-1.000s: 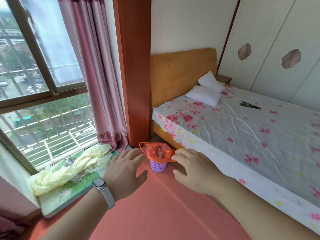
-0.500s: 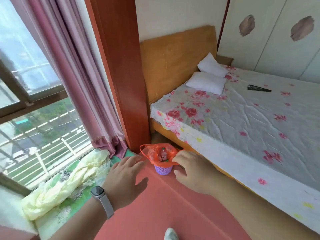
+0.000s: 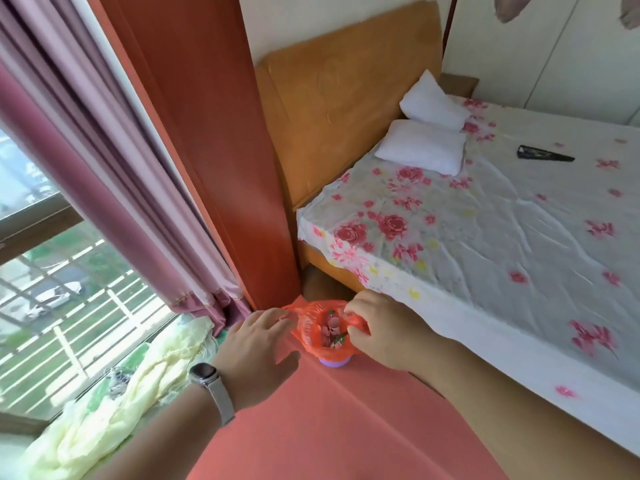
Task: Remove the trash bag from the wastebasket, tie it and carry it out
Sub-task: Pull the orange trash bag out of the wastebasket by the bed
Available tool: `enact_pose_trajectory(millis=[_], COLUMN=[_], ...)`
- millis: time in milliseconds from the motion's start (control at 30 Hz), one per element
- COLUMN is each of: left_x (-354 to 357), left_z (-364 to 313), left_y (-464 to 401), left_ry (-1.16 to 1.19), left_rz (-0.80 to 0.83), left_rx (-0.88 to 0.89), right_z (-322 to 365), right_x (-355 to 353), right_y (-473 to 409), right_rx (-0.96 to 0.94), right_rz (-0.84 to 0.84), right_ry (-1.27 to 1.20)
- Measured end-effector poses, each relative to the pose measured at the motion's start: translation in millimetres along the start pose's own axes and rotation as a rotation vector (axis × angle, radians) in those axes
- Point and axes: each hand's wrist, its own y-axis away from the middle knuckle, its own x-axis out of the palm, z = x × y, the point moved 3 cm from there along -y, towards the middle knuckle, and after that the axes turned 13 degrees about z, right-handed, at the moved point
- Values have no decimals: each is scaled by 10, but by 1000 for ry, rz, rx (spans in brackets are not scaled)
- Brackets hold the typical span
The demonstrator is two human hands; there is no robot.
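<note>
Nearest to us, our left hand (image 3: 258, 344) reaches forward with a watch (image 3: 204, 372) strapped at the wrist; its fingers (image 3: 277, 318) are spread fairly wide and lie against the left rim of the orange trash bag (image 3: 308, 332), touching the plastic, though we cannot tell whether they have closed on it. Our right hand (image 3: 384, 329) sits on the other side, its fingers (image 3: 349, 308) curled narrow and pinching the bag's right rim. The one trash bag lines the one small purple wastebasket (image 3: 334, 361), of which only the base shows below the plastic; it stands on the red floor (image 3: 311, 427) in the corner between the red-brown pillar (image 3: 225, 133) and the bed (image 3: 485, 254). Inside the bag we see a few scraps of litter, too small to count. To the left, a pale yellow cloth (image 3: 104, 410) lies bunched along the window ledge, with one pink curtain (image 3: 104, 168) hanging behind it beside the window (image 3: 52, 306). Farther on, the bed carries a white sheet printed with red roses. Two white pillows (image 3: 422, 147) rest against the orange headboard (image 3: 339, 98), the farther one propped behind the nearer. One dark, flat object (image 3: 543, 154) lies on the sheet, well apart from the pillows.
</note>
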Motion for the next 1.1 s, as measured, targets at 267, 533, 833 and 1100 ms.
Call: enact_pose_trajectory(millis=[267, 533, 833, 1100], left_x=[-139, 6, 594, 2396], left_z=[787, 2078, 2383, 2317], left_y=[-888, -1804, -2888, -3964], left_ry=[2, 127, 166, 189], left_rz=[37, 112, 312, 441], left_rx=[79, 262, 252, 232], right_z=[28, 328, -49, -1597], right_x=[-67, 217, 462, 1628], right_y=[-883, -1931, -2736, -3471], right_rx=[115, 360, 459, 603], right_rz=[-4, 27, 59, 84], right_ry=[-51, -176, -262, -362])
